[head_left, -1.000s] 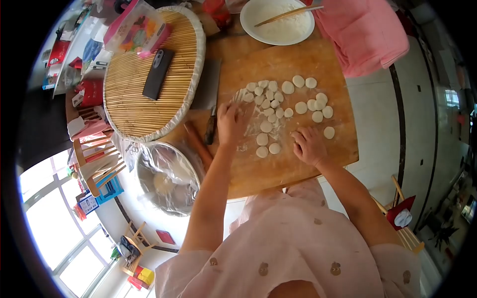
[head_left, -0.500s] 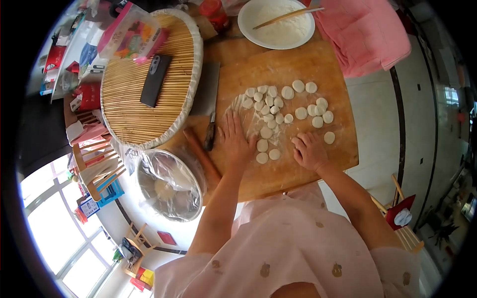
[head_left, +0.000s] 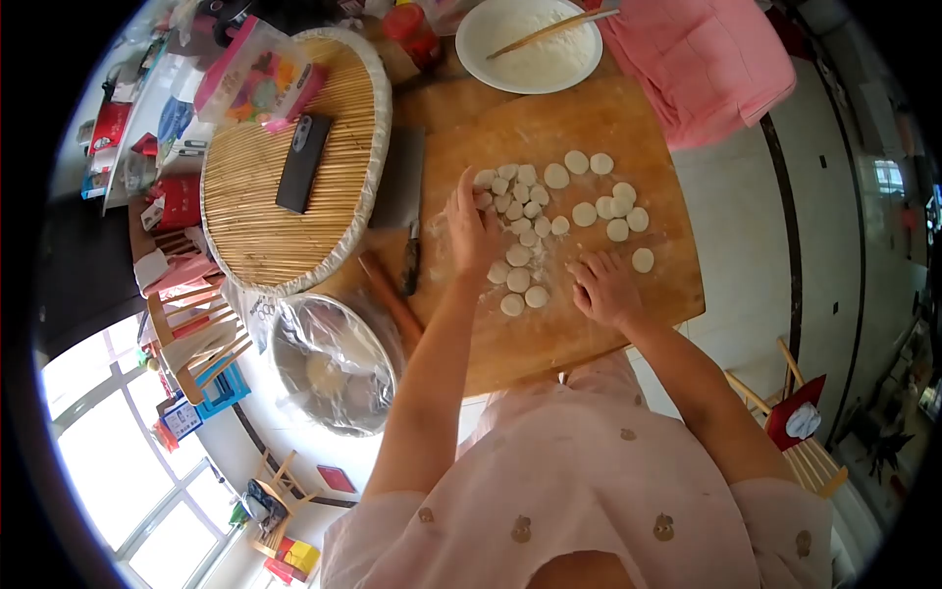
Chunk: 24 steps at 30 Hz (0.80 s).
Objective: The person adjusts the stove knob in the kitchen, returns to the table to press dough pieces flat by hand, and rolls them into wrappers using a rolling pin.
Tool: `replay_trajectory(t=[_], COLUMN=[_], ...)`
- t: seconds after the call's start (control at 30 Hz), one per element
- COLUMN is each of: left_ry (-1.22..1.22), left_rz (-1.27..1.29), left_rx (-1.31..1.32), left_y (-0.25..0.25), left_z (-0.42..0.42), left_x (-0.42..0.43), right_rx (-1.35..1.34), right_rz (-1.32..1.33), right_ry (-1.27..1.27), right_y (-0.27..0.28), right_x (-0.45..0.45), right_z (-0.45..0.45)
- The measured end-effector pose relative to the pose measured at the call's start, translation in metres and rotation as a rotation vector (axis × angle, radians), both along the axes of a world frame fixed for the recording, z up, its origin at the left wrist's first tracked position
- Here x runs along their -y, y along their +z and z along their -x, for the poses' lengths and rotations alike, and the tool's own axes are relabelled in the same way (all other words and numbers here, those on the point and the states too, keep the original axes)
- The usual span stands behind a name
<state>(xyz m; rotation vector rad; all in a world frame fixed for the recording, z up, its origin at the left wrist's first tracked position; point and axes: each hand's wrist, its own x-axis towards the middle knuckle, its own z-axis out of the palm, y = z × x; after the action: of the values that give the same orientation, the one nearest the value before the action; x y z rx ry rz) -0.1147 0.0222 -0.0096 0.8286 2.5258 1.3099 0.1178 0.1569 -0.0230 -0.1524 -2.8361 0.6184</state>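
Observation:
Flattened dough discs (head_left: 518, 280) and small uncut-looking dough lumps (head_left: 515, 210) lie in several loose groups on the floured wooden board (head_left: 549, 344). My left hand (head_left: 473, 234) is at the left edge of the lumps, fingers stretched forward beside the dough piece (head_left: 484, 179) at the far left; its fingertips partly cover that spot. My right hand (head_left: 603, 288) rests low over the board, right of the near discs, with its fingers loosely bent and apart. No dough shows in it. A disc (head_left: 498, 271) lies just right of my left wrist.
A knife (head_left: 411, 260) and a rolling pin (head_left: 391, 299) lie to the left. Beyond them are a round reed tray (head_left: 245, 216) with a phone (head_left: 304, 162), and a plastic-covered pot (head_left: 334, 363). A flour bowl (head_left: 530, 83) with chopsticks and a pink cloth (head_left: 697, 69) are at the back.
My left hand has come off the near discs and moved forward to the lumps, uncovering one disc. My right hand has uncurled slightly. The view has shifted a little.

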Motion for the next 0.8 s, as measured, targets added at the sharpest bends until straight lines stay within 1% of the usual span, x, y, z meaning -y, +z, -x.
replay_trajectory(t=[0.03, 0.13, 0.2, 0.27, 0.37, 0.47, 0.57, 0.67, 0.77, 0.8], left_ry=[-0.060, -0.007, -0.015, 0.063, 0.056, 0.035, 0.082, 0.066, -0.025, -0.013], left_rz=[0.064, 0.047, 0.185, 0.231, 0.207, 0.264, 0.226, 0.212, 0.229, 0.226], left_rx=[-0.051, 0.035, -0.028, 0.097, 0.081, 0.200, 0.203, 0.057, 0.016, 0.005], left_y=[0.000, 0.002, -0.005, 0.011, 0.025, 0.022, 0.020, 0.024, 0.011, 0.007], left_z=[0.002, -0.012, -0.032, -0.057, -0.072, -0.068, -0.067, -0.069, -0.065, -0.065], left_x=[0.005, 0.036, 0.078, 0.103, 0.124, 0.138, 0.140, 0.133, 0.145, 0.147], right_rx=[-0.008, -0.003, -0.002, 0.005, -0.005, -0.028, -0.023, 0.004, 0.020, 0.011], right_rz=[-0.009, 0.018, 0.027, 0.028, 0.021, 0.025, 0.024, 0.033, 0.028, 0.019], right_ry=[-0.001, 0.014, 0.016, 0.015, 0.020, 0.014, 0.017, 0.018, 0.021, 0.022], right_y=[0.001, -0.001, 0.000, 0.001, 0.003, 0.005, 0.002, 0.000, 0.002, 0.001], right_x=[0.001, 0.000, 0.000, 0.000, -0.001, 0.001, -0.001, 0.001, -0.002, -0.002], right_z=[0.000, 0.001, 0.001, 0.000, 0.002, 0.002, 0.003, 0.001, 0.003, 0.003])
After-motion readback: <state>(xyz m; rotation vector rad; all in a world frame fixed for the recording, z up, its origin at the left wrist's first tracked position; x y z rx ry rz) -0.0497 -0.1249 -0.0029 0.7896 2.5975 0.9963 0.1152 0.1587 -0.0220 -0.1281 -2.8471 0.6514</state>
